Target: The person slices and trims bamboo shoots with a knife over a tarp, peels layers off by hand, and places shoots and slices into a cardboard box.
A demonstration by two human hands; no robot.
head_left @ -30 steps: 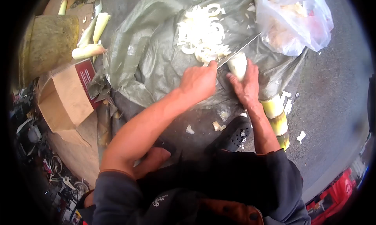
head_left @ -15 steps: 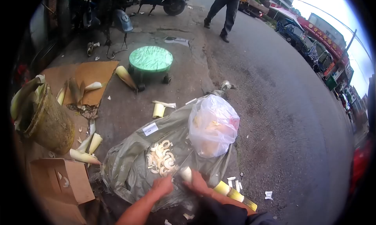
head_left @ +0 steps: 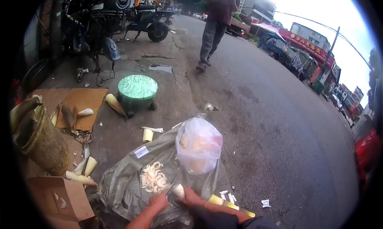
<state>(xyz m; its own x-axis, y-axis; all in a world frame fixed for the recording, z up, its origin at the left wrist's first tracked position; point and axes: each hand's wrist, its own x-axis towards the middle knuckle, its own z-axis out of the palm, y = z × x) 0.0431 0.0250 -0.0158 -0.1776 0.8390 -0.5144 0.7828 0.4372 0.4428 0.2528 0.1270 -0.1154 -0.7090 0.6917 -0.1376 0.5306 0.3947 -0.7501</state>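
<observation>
My left hand [head_left: 159,202] is closed around the handle of a knife [head_left: 172,184], whose thin blade points up and away over the sheet. Fingers of my right hand [head_left: 191,198] wrap a short, pale piece of peeled bamboo shoot [head_left: 178,191], right beside the blade. Just beyond my hands, curved cream slices [head_left: 153,178] lie heaped on a grey-green plastic sheet [head_left: 123,181]. A translucent plastic bag [head_left: 199,147] with pale contents stands at the sheet's right side. Yellow-green shoot lengths [head_left: 227,204] lie by my right forearm.
To the left are a dirty bucket [head_left: 48,149] of husks, an open cardboard box [head_left: 76,197] and shoot pieces [head_left: 81,177]. A green-topped low stool [head_left: 138,87] stands ahead. A person [head_left: 213,33] is on the road [head_left: 275,121]; scooters [head_left: 147,25] are parked at upper left.
The view has tilted up and shifted right, so the scene sits lower and further left. The person on the road appears closer. Both hands keep their hold.
</observation>
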